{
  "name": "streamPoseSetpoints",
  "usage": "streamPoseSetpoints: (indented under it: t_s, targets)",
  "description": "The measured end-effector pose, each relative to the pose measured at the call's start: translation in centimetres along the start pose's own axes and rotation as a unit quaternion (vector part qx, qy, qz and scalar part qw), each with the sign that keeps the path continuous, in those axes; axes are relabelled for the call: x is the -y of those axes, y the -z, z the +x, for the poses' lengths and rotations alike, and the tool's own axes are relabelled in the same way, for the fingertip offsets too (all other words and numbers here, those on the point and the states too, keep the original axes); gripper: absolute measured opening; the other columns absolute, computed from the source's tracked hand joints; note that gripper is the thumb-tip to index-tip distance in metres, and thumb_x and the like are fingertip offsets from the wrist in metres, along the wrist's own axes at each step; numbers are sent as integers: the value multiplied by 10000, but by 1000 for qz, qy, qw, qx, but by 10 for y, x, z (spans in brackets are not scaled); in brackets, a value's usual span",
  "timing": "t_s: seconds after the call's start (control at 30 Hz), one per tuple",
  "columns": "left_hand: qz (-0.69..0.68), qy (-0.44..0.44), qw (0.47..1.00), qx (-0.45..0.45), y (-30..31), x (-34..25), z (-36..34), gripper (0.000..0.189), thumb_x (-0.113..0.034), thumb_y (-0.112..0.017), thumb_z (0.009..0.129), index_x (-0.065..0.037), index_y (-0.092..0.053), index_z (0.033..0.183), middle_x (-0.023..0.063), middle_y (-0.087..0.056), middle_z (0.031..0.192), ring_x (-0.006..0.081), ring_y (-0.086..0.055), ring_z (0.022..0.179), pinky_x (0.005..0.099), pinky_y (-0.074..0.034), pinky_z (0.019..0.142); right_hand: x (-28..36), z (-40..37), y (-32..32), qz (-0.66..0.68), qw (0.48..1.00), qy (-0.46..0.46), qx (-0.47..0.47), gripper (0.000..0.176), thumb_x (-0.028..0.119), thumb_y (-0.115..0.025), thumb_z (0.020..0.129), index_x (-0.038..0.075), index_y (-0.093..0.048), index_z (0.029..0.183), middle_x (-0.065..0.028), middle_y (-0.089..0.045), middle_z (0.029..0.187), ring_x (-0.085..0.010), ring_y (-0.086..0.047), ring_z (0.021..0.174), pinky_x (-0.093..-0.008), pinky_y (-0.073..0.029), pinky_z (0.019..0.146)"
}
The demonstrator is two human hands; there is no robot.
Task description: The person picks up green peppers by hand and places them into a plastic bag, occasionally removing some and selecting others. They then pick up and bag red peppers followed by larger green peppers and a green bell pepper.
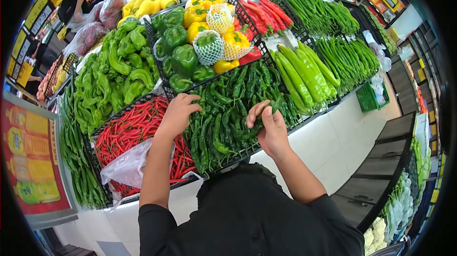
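Observation:
Dark green wrinkled chili peppers [221,127] fill a black crate right in front of me. My right hand [270,130] is over the right part of this crate, its thumb and fingers closed round one dark green chili pepper [275,105]. At the crate's left side is my left hand [178,113], with bent fingers apart and nothing visible in them. Its fingertips rest at the edge of the dark green peppers, just below the green bell peppers [184,60]. Thin red chilies [131,125] lie to the left, partly under a clear plastic bag [127,164].
Beyond are yellow bell peppers [195,15], some in foam nets, and long red peppers [266,13]. Light green long peppers [304,72] and thin green chilies [347,58] lie to the right. A green basket [372,98] stands near the floor. A person's dark sleeve [71,6] shows far left.

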State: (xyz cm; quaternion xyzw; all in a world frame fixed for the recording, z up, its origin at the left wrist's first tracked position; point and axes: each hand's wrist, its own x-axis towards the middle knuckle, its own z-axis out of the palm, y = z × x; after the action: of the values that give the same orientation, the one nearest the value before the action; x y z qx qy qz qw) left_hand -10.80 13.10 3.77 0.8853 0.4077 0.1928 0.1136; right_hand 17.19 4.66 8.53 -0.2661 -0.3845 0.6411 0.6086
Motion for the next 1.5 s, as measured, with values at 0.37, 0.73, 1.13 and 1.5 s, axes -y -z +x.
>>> streamPoseSetpoints:
  t_s: [0.37, 0.73, 1.13, 1.5]
  targets:
    - [-115, 94, 976, -159, 6, -46, -7, 230, 14, -584, 890, -38, -675, 1094, 154, -641, 1193, 354, -582, 1136, 433, -453, 999, 3, 2, 8, -204, 975, -82, -44, 353, 416, -419, 1092, 93, -560, 1117, 20, -503, 962, -95, -449, 891, -262, -388, 855]
    - [-571, 244, 777, -103, -32, -91, -22, 351, -240, -484, 1071, -57, -489, 1370, 67, -651, 1043, 137, -629, 879, 298, -518, 725, -9, 22, -2, -402, 905, 78, 120, 237, 97, -768, 869, 82, -698, 1095, -52, -630, 968, -175, -612, 881, -298, -486, 776]
    - [-548, 272, 765, -200, -39, -56, 0, 268, -62, -614, 978, 8, -567, 1232, 33, -647, 964, 87, -594, 873, 246, -480, 777, -40, -5, -9, -506, 828, 98, 219, 405, 97, -646, 887, 75, -612, 1290, -171, -611, 1152, -361, -590, 1109, -452, -468, 986]
    - [-129, 240, 957, -99, -40, -7, 63, 367, -194, -732, 881, -31, -582, 1173, 212, -678, 991, 391, -654, 849, 455, -525, 772, -39, -16, 8, -501, 820, 30, 274, 311, 175, -612, 947, 72, -641, 1238, -140, -638, 1104, -344, -628, 1006, -453, -489, 902]
